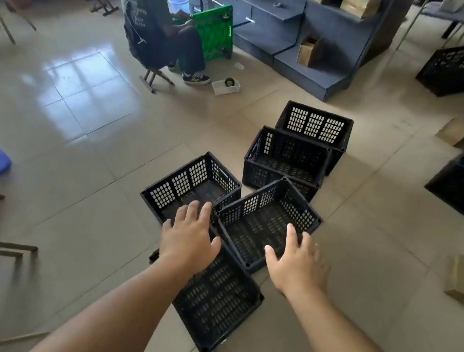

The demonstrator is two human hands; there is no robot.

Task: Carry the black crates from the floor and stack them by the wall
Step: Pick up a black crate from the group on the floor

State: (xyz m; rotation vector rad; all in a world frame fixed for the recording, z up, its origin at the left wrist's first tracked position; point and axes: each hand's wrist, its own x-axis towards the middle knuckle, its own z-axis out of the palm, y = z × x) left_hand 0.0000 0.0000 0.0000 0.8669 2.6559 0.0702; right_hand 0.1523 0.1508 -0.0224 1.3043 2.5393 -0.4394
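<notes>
- Both bare forearms reach forward and down from the bottom of the view, held roughly side by side and drawing slightly nearer each other toward the wrists.
- The left hand [188, 234] is palm down, fingers spread and extended, thumb angled out to the right.
- The right hand [298, 259] is also palm down, fingers loosely spread, thumb pointing left toward the other hand.
- Both hands are empty, grasping nothing.
- The two hands are apart, at about the same height.
</notes>
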